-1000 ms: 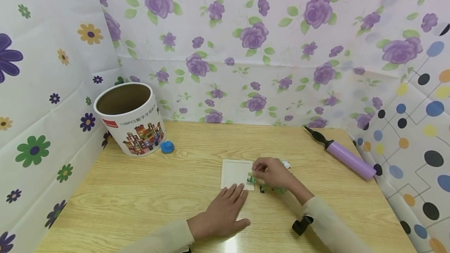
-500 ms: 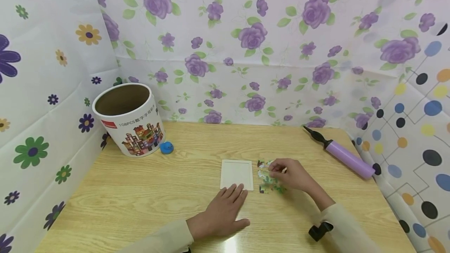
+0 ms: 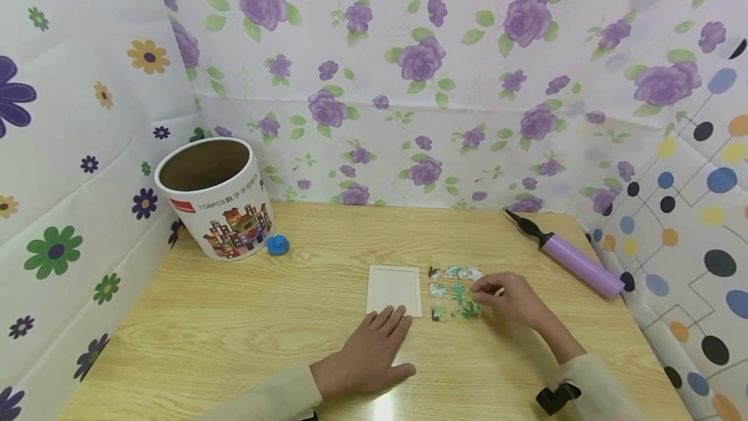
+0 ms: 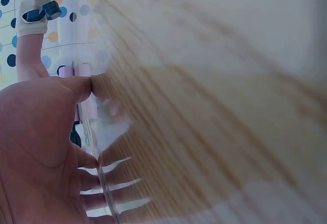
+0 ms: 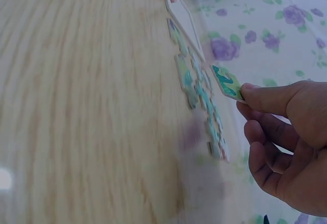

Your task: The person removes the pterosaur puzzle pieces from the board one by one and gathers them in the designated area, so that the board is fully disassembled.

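Note:
My right hand (image 3: 510,301) hovers at the right side of several loose jigsaw puzzle pieces (image 3: 458,284). Between its thumb and forefinger it pinches one green puzzle piece (image 5: 227,82), clear of the table in the right wrist view. A pale square puzzle tray (image 3: 394,290) with a raised rim lies left of the pieces, with no piece inside it. My left hand (image 3: 374,353) lies flat, fingers straight, its fingertips at the tray's near edge. The left wrist view shows that palm (image 4: 38,147) from low over the tabletop.
A large white printed bucket (image 3: 216,197) stands at the back left, a small blue rubber duck (image 3: 278,245) beside it. At the right lies a purple hand pump (image 3: 575,262) with a black nozzle. Patterned cloth hangs behind the wooden table (image 3: 234,317) and on both sides.
From the tray's right edge, my right hand has moved rightward over the loose pieces to their right side. A green piece shows at its fingers then and now. My left hand stays put.

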{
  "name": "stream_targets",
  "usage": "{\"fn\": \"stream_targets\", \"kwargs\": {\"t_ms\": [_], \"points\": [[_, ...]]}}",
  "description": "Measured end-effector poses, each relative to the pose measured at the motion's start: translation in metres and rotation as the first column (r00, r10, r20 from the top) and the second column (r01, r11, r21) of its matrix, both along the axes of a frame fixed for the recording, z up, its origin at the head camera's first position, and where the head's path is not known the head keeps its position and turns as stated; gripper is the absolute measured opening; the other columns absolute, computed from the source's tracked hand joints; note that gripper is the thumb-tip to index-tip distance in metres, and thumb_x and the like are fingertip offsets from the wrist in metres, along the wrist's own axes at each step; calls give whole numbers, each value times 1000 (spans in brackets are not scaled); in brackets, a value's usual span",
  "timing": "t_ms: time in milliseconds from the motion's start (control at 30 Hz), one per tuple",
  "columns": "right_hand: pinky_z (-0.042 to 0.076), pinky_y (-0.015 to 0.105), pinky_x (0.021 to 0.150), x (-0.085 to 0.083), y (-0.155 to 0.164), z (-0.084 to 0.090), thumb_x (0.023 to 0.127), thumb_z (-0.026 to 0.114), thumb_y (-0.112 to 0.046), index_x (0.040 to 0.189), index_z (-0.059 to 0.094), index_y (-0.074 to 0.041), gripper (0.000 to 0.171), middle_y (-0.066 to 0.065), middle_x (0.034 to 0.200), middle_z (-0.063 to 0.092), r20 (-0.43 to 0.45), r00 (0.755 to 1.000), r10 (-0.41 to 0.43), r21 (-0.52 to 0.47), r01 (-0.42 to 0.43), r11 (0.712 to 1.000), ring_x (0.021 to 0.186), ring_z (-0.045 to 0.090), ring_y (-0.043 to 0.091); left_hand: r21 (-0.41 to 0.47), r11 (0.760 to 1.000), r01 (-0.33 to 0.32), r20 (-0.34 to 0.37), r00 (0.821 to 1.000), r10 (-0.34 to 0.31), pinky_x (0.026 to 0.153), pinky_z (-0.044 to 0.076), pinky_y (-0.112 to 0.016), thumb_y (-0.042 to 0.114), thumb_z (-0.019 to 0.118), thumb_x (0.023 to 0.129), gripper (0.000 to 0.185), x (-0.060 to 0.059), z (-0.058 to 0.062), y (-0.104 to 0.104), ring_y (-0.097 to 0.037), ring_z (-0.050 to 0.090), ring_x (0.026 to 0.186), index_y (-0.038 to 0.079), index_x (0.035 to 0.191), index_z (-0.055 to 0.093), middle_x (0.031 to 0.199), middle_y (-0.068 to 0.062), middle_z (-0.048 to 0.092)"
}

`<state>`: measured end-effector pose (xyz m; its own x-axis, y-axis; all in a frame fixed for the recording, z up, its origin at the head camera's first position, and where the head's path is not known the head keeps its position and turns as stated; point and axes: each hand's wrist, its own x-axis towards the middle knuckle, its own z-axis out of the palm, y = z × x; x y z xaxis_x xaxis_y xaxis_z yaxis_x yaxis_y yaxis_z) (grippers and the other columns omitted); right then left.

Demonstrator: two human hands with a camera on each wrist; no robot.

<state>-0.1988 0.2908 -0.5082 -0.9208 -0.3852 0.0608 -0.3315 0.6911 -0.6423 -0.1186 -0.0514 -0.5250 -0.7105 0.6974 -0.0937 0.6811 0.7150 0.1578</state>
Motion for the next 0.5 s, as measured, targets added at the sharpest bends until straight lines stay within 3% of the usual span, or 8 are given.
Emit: {"fn": "stream_targets", "kwargs": {"t_ms": [500], "points": [[54,28,74,10,23,-11,94,76,-21,103,81,-18,11,-9,95,75,14,998,-63,23,63,998,83,65,7,8,1000,8,-9,1000,-8,118,31,-51,64,37,104,82,1,2,0,-33,27,153,5,161,29,167,-16,26]]}}
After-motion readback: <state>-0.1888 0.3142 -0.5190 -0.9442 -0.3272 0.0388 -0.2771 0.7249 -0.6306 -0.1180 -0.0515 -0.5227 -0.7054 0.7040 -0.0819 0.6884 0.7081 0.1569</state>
